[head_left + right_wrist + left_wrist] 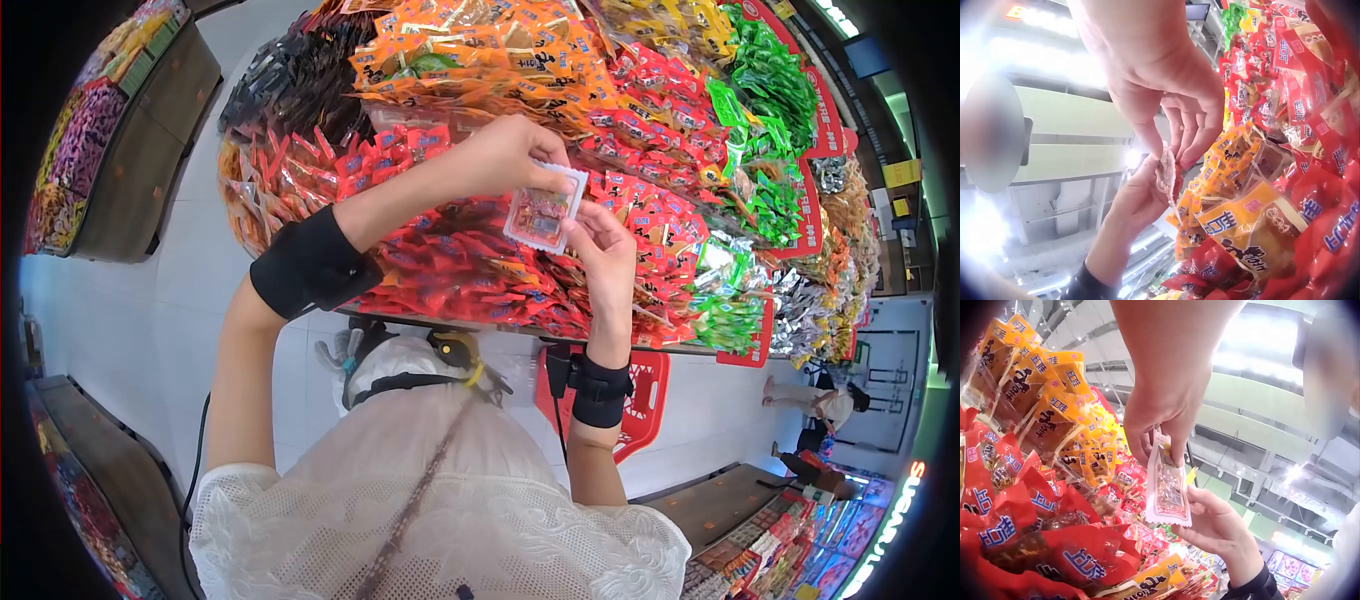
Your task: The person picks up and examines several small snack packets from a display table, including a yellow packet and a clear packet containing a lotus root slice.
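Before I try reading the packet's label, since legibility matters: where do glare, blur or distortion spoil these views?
Head view: fisheye bends the snack display, dark corners, packet fairly sharp. Left wrist view: ceiling lights bloom, blurred patch upper right. Right wrist view: strong glare left, packet edge-on, soft.

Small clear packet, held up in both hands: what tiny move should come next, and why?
Probably the left hand should let go and the right hand lower the small clear packet toward the red basket. Both hands pinch it above the heaped snack packets, and the basket stands below on the right hand's side.
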Demonstrator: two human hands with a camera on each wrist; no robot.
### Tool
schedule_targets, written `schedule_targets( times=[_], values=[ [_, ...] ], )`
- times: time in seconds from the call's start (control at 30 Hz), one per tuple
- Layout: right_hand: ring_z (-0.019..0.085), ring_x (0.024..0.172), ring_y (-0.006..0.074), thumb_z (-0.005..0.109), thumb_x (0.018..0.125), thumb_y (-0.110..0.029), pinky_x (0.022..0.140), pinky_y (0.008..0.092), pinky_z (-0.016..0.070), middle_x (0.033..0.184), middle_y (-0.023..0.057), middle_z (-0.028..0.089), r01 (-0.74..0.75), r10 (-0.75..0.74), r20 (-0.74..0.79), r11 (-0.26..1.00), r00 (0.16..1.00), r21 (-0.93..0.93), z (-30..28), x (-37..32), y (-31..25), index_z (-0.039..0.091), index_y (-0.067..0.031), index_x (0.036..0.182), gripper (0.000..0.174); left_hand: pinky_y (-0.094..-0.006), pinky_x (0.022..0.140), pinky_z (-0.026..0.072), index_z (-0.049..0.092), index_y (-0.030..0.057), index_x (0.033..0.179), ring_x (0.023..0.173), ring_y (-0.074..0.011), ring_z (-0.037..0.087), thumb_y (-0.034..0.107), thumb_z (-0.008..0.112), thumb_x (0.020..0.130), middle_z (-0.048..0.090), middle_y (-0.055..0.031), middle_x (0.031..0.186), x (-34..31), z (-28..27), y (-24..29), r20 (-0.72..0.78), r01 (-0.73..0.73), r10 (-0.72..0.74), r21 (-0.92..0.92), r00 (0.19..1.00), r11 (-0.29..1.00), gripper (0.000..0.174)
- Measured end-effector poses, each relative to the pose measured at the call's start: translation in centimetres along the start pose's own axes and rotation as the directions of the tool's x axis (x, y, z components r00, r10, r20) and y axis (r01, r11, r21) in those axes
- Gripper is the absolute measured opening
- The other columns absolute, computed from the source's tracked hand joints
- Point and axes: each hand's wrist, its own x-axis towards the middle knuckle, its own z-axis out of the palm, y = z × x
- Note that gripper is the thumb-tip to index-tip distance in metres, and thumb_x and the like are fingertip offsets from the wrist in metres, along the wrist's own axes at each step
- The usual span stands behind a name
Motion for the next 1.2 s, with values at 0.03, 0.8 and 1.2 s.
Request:
schedule_targets(
  times=[0.03, 0.8, 1.2],
  values=[
    [0.058, 0.076, 0.0093, 0.057, 0.08, -0.001, 0.067, 0.0212, 0.0464, 0.091, 0.0086, 0.061, -0.046, 0.046, 0.021, 0.999, 0.999, -0.005, -0.1, -0.1, 0.0, 0.053, 0.0032, 0.101, 0.021, -0.0245, 0.062, 0.0439, 0.063, 0.0012, 0.081, 0.066, -0.0078, 0.055, 0.021, 0.068, 0.073, 0.063, -0.0034, 0.074, 0.0, 0.2, 0.3, 0.021, -0.04, 0.038, 0.054, 0.999, 0.998, 0.022],
    [0.056, 0.091, 0.0155, 0.059, 0.075, 0.007, 0.08, 0.0271, 0.0458, 0.101, 0.0114, 0.058, -0.024, 0.002, 0.12, 0.984, 0.993, 0.176, 1.4, -1.8, 0.0, 0.047, 0.0053, 0.109, 0.036, -0.0241, 0.062, 0.0474, 0.06, -0.0043, 0.095, 0.072, -0.0097, 0.058, 0.021, 0.064, 0.079, 0.063, -0.0069, 0.083, -4.4, 1.3, -1.0, -0.118, 0.173, -0.283, -0.556, 0.952, 0.813, 0.03],
    [0.057, 0.089, 0.0142, 0.061, 0.075, 0.005, 0.076, 0.0254, 0.0459, 0.097, 0.0106, 0.06, 0.089, -0.113, 0.135, 0.982, 0.984, 0.167, 1.0, -2.2, 0.4, 0.051, 0.0049, 0.103, 0.03, -0.0254, 0.068, 0.0489, 0.06, -0.002, 0.094, 0.076, -0.0116, 0.059, 0.02, 0.061, 0.081, 0.062, -0.0066, 0.086, -4.7, 1.2, -0.3, 0.004, 0.269, -0.349, -0.645, 0.937, 0.716, 0.025]
  ],
)
